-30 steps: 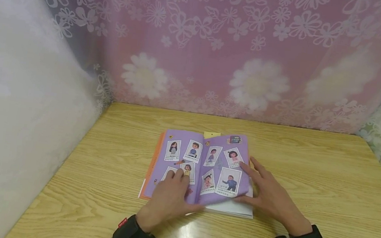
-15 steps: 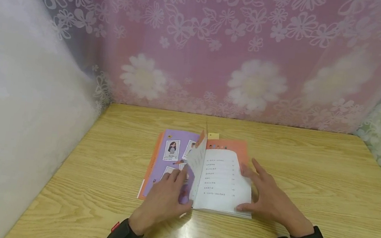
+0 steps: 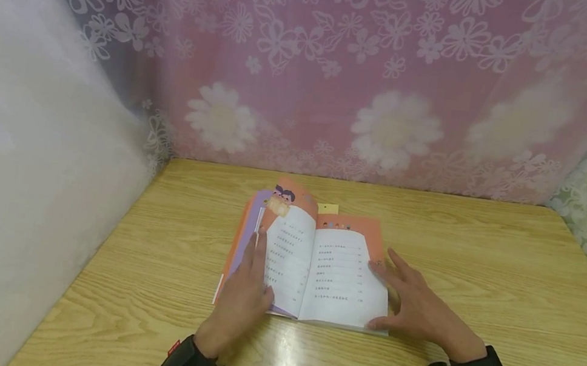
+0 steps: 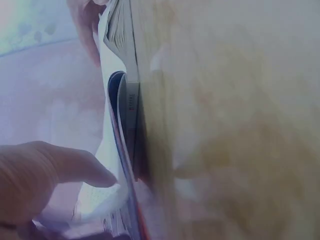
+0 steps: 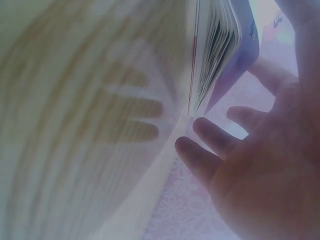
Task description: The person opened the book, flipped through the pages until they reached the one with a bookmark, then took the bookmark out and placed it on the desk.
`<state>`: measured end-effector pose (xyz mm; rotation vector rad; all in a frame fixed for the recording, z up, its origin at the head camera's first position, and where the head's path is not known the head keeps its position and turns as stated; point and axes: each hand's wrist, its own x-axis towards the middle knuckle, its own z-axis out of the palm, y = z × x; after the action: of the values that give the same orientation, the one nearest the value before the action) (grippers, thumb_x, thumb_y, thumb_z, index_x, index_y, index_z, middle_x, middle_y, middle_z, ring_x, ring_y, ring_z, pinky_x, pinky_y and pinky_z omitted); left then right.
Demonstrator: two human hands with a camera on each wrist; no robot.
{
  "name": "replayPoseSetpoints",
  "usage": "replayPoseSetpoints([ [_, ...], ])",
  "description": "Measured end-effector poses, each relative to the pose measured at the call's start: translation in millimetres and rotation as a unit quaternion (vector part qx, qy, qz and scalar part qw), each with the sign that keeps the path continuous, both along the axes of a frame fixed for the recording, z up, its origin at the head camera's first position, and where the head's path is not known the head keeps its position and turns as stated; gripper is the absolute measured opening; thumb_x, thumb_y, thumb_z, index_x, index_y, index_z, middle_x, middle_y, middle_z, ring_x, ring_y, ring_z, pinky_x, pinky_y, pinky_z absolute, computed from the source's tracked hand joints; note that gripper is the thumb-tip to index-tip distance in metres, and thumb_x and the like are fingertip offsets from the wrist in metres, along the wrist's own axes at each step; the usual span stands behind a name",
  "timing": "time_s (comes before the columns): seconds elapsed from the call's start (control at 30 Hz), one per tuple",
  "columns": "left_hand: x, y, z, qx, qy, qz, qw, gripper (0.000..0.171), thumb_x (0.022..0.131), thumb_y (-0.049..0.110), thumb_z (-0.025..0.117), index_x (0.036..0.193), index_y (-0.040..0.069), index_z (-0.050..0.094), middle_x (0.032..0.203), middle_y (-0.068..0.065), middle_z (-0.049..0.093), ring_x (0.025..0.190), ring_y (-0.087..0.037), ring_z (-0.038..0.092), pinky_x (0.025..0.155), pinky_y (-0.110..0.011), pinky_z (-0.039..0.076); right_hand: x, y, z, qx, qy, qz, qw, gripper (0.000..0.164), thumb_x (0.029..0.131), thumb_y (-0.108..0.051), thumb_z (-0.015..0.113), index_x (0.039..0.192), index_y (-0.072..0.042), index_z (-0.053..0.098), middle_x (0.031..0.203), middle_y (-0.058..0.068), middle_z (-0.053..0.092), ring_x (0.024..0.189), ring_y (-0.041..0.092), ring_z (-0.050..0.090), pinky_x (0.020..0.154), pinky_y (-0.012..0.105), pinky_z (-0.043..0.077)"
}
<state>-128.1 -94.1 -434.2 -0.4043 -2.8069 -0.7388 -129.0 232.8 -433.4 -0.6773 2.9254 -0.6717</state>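
Note:
An open book [image 3: 337, 274] lies on the table, with white text pages under orange headers. Its left page [image 3: 291, 250] is raised and curved over a purple page [image 3: 247, 244] beneath. My left hand [image 3: 241, 298] touches that left page with fingers straight; in the left wrist view the thumb [image 4: 82, 167] lies against the paper. By the book's right edge is my right hand [image 3: 418, 305], its thumb and index finger at the page margin. In the right wrist view the right hand's fingers [image 5: 200, 160] are spread beside the page stack [image 5: 217, 50].
The book lies on a wood-grain table [image 3: 503, 264]. A yellow tab [image 3: 329, 208] sticks out at the book's top. A pink floral curtain [image 3: 305, 87] hangs behind the table, and a pale cloth [image 3: 56, 148] hangs at the left.
The purple picture page has turned over to the left, uncovering the white text pages. My left hand has moved left and its fingers have straightened onto the turned page. The right hand barely moved.

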Motion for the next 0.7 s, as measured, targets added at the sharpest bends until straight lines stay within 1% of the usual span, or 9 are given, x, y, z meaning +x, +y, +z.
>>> replayPoseSetpoints([
  [0.07,-0.3,-1,-0.6,-0.026,0.019,0.000,0.9995,0.098,0.069,-0.001,0.068,0.153,0.008,0.018,0.153,-0.025,0.016,0.095,-0.031,0.057,0.047,-0.025,0.040,1.3,0,0.3,0.001,-0.003,0.000,1.000,0.109,0.063,-0.074,0.067,0.148,-0.011,0.038,0.154,0.023,0.015,0.132,0.050,0.024,0.097,0.065,0.030],
  [0.17,-0.6,-3,-1.2,-0.082,0.043,-0.001,0.9957,0.087,0.069,0.002,0.070,0.149,0.009,0.034,0.153,-0.026,0.015,0.125,-0.044,0.040,0.069,-0.040,0.052,2.8,0,0.0,0.002,-0.008,-0.001,1.000,0.108,0.064,-0.073,0.067,0.148,-0.011,0.038,0.154,0.023,0.015,0.132,0.050,0.024,0.096,0.065,0.032],
  [0.2,-0.6,-4,-1.4,-0.102,0.045,-0.004,0.9938,0.084,0.070,0.004,0.070,0.147,0.010,0.038,0.153,-0.027,0.016,0.130,-0.046,0.034,0.080,-0.047,0.050,3.1,0,-0.3,0.003,-0.011,-0.001,1.000,0.108,0.064,-0.073,0.067,0.148,-0.011,0.037,0.154,0.023,0.015,0.132,0.050,0.023,0.096,0.065,0.032],
  [0.27,-1.8,-5,-2.3,-0.141,0.046,-0.009,0.9889,0.080,0.071,0.008,0.070,0.145,0.012,0.042,0.152,-0.028,0.019,0.135,-0.047,0.023,0.097,-0.059,0.036,3.2,0,-0.8,0.001,-0.014,0.000,1.000,0.108,0.064,-0.071,0.068,0.148,-0.010,0.037,0.154,0.024,0.015,0.133,0.050,0.023,0.097,0.065,0.030],
  [0.3,-2.5,-5,-3.0,-0.158,0.040,-0.014,0.9865,0.079,0.072,0.011,0.070,0.146,0.013,0.041,0.152,-0.027,0.018,0.137,-0.046,0.019,0.101,-0.062,0.029,3.1,0,-1.0,0.001,-0.015,0.001,1.000,0.107,0.065,-0.071,0.068,0.148,-0.010,0.037,0.154,0.024,0.015,0.133,0.051,0.023,0.097,0.065,0.030],
  [0.4,-4.7,-7,-5.1,-0.178,0.023,-0.048,0.9826,0.079,0.075,0.012,0.067,0.149,0.015,0.037,0.155,-0.024,0.013,0.141,-0.042,0.009,0.107,-0.061,0.016,2.9,1,-1.9,-0.001,-0.014,0.005,1.000,0.106,0.065,-0.069,0.069,0.147,-0.009,0.038,0.153,0.025,0.017,0.133,0.050,0.023,0.097,0.064,0.030],
  [0.57,-6.2,-10,-6.2,-0.153,-0.006,-0.143,0.9777,0.074,0.080,0.003,0.060,0.149,0.010,0.034,0.155,-0.022,0.016,0.141,-0.038,0.015,0.107,-0.054,0.025,2.3,1,-3.4,-0.006,-0.012,0.013,1.000,0.103,0.067,-0.066,0.071,0.145,-0.007,0.040,0.152,0.027,0.018,0.133,0.049,0.024,0.098,0.062,0.031],
  [0.63,-5.7,-12,-5.3,-0.153,-0.026,-0.168,0.9735,0.068,0.084,0.004,0.056,0.148,0.008,0.035,0.154,-0.021,0.020,0.140,-0.037,0.019,0.107,-0.052,0.027,2.0,1,-3.7,-0.005,-0.011,0.016,1.000,0.102,0.067,-0.065,0.071,0.145,-0.006,0.040,0.152,0.027,0.018,0.134,0.048,0.024,0.099,0.061,0.031],
  [0.7,-4.7,-13,-4.2,-0.155,-0.050,-0.178,0.9705,0.062,0.088,0.007,0.052,0.148,0.007,0.035,0.153,-0.021,0.022,0.140,-0.037,0.020,0.108,-0.050,0.026,1.7,2,-3.8,-0.002,-0.003,0.022,1.000,0.101,0.068,-0.064,0.071,0.145,-0.005,0.041,0.151,0.028,0.020,0.133,0.048,0.026,0.099,0.061,0.031],
])
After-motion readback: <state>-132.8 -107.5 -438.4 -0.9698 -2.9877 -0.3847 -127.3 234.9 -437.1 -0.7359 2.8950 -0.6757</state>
